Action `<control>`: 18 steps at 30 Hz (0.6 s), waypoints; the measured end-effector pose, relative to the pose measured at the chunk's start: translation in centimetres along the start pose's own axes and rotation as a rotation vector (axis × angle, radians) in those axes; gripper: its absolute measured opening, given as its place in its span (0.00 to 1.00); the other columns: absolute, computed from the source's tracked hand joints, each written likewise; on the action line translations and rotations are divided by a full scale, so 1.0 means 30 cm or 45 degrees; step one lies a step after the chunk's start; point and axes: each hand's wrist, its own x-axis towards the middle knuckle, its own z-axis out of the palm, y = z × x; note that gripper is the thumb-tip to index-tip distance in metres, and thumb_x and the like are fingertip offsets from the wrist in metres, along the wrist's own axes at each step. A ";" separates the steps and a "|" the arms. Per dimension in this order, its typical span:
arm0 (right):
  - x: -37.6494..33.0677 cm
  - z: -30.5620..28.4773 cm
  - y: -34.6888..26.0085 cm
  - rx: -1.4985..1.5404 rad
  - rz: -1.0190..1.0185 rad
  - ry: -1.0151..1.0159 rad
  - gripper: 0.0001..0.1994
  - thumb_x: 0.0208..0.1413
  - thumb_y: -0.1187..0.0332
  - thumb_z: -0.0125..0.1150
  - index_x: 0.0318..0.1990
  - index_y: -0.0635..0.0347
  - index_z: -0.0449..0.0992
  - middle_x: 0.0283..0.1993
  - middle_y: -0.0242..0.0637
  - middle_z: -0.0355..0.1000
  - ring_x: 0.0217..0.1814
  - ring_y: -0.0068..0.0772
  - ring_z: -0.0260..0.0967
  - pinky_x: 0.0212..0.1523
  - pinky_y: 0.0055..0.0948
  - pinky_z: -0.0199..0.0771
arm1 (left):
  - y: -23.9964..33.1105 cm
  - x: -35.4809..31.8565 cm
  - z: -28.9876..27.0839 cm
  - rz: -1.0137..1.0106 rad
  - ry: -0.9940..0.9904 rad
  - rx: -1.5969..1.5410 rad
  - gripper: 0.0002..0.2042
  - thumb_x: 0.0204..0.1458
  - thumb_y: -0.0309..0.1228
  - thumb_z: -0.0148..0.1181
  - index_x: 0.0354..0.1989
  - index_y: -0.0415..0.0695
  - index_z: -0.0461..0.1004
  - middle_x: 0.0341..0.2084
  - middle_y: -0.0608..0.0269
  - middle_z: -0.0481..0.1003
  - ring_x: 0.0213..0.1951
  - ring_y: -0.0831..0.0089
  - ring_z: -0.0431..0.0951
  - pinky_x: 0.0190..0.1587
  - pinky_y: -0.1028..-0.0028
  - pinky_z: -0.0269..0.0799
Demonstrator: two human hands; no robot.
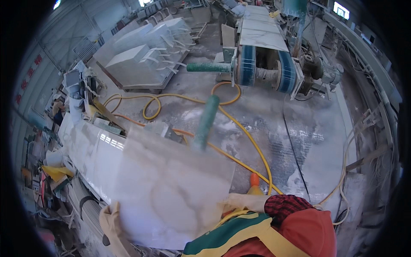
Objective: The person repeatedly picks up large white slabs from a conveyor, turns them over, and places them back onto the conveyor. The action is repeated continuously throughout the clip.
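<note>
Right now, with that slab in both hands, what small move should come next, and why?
Perhaps glance at the yellow hose before stepping: it curves across the floor near the marbled slab, which the left hand and right hand hold at opposite sides.

Veined stone slab (171, 192) fills the near middle. Green cylinder (206, 122) in the way past its far edge. Passage over floor (280, 141) off the slab's right edge, between yellow hose (258, 146) and black cable (293, 150); belt conveyor (247, 64) blocks the far end. Polished white panel (96, 141) obstructs beyond the slab's far left corner.
</note>
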 end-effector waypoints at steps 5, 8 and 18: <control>-0.032 -0.281 -0.473 0.665 0.499 0.504 0.22 0.66 0.66 0.70 0.65 0.59 0.79 0.58 0.36 0.82 0.58 0.31 0.79 0.62 0.35 0.78 | 0.238 -0.104 0.071 0.163 0.298 -0.409 0.20 0.60 0.44 0.75 0.32 0.36 0.81 0.23 0.70 0.76 0.26 0.77 0.69 0.30 0.72 0.65; -0.072 -0.566 -0.520 0.542 0.263 0.693 0.19 0.66 0.65 0.71 0.63 0.59 0.81 0.56 0.33 0.83 0.59 0.31 0.78 0.62 0.35 0.77 | 0.352 -0.075 0.170 0.276 0.277 -0.649 0.20 0.63 0.44 0.73 0.30 0.38 0.79 0.22 0.71 0.75 0.24 0.79 0.67 0.27 0.74 0.62; -0.466 -1.259 -1.103 0.435 -0.107 1.365 0.19 0.61 0.71 0.74 0.58 0.65 0.81 0.52 0.40 0.84 0.50 0.38 0.82 0.53 0.42 0.85 | 0.890 -0.078 1.039 0.176 0.025 -1.233 0.21 0.68 0.46 0.68 0.33 0.36 0.81 0.28 0.61 0.84 0.26 0.77 0.77 0.30 0.76 0.71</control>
